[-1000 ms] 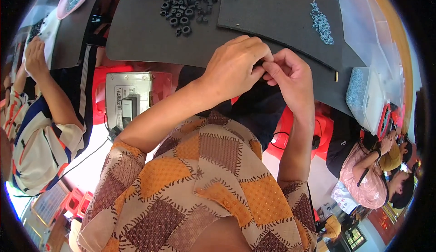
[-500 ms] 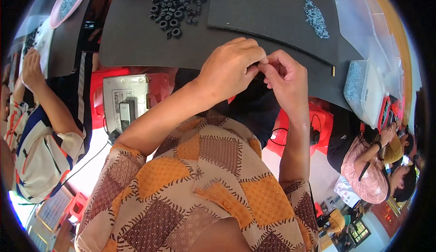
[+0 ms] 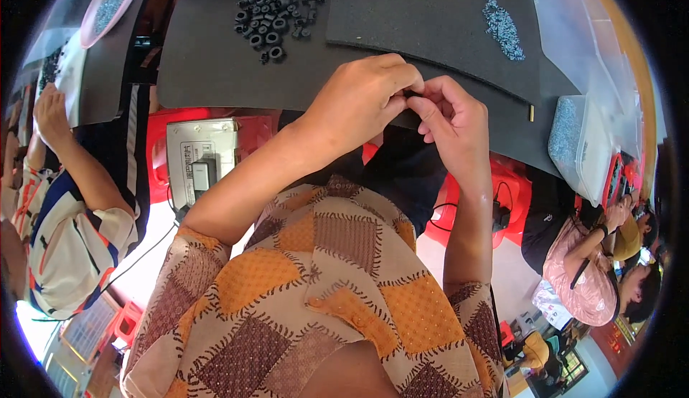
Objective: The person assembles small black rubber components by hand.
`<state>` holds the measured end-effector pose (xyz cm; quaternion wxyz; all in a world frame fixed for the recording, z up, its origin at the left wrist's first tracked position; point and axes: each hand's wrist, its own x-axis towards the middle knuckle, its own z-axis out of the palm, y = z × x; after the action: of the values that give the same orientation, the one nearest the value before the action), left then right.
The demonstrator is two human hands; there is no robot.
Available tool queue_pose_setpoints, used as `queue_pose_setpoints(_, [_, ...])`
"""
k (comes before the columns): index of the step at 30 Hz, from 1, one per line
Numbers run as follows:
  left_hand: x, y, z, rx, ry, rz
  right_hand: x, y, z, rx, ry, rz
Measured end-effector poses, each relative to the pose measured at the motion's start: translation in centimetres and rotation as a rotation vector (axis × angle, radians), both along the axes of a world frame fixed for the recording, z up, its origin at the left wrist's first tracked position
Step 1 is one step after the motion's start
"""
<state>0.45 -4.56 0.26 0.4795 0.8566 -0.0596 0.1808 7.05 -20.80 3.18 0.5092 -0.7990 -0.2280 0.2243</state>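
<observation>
Black piece (image 3: pixel 411 94) is pinched by left hand (image 3: pixel 361 100), knuckles up, and right hand (image 3: pixel 457 119), fingers curled.

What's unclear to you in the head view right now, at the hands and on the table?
All in the head view:
- Dark piece: mostly hidden by the fingertips of the left hand and right hand; shape unclear.
- Black pile: far end cut off by the top edge.
- Pale blue bits: too small to tell their shape.
</observation>
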Motion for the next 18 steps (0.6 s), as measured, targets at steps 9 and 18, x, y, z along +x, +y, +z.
queue_pose_setpoints(9, [0.2, 0.0, 0.2, 0.035, 0.022, -0.027, 0.2, -0.5, -0.8, -0.120, -0.298, 0.024])
queue_pose_setpoints(18, [-0.1, 0.6, -0.2, 0.137, -0.071, 0.007, -0.3, -0.1, -1.0, -0.105, -0.425, 0.010])
